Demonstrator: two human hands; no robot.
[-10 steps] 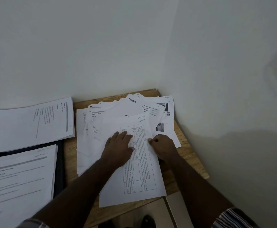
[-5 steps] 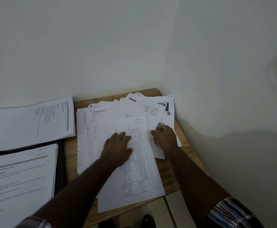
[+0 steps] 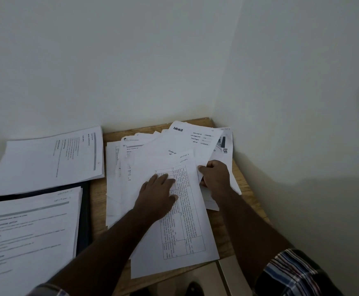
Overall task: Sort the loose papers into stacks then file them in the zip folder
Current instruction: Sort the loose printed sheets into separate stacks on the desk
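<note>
- Two sorted stacks (image 3: pixel 46 159) on the left, atop a dark folder (image 3: pixel 85 212): unchanged since a second ago, filing not begun.
- Left hand (image 3: pixel 156 196) flat, fingers spread, pressing the table sheet (image 3: pixel 180 236), which has slid slightly left.
- Right hand (image 3: pixel 214 174) moved up the loose pile (image 3: pixel 187 142), now pinching a sheet's edge; sorting likely continues.
</note>
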